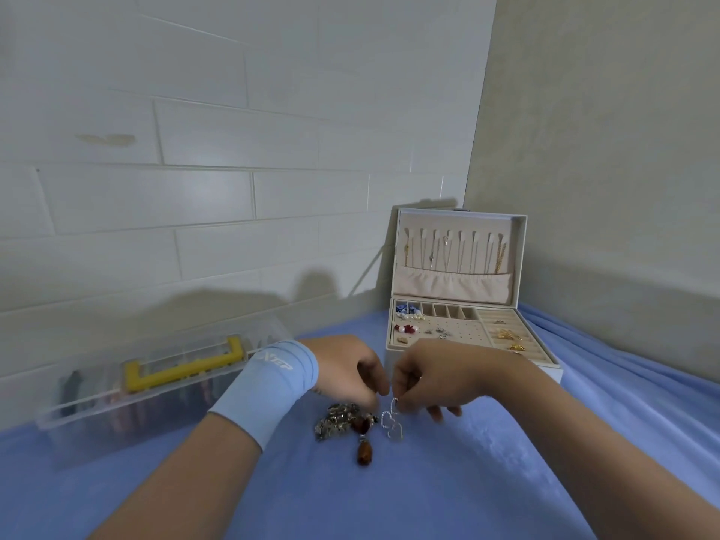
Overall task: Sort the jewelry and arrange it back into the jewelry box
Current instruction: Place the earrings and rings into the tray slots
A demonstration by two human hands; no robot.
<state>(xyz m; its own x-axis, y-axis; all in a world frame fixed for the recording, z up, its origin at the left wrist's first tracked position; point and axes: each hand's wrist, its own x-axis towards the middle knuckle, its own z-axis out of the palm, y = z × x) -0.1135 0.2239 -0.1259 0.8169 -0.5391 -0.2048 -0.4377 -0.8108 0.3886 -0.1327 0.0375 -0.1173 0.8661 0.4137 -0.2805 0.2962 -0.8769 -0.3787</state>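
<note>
An open white jewelry box (518,259) stands at the back right on the blue cloth. Necklaces hang in its lid, and small earrings lie in its tray compartments. In front of it, my right hand (432,378) pinches the top of a silver heart-shaped earring (390,420) that dangles to the cloth. Close to the left of it my left hand (350,370), with a light blue wristband, has its fingers curled at the same earring; whether they grip it is hidden. Beside the earring lies a small pile of dark jewelry (339,420) and a brown stone pendant (365,452).
A clear plastic organiser case (97,407) with a yellow handle (183,368) lies at the left against the tiled wall. The blue cloth (428,496) covers the surface and folds at the right by the beige wall.
</note>
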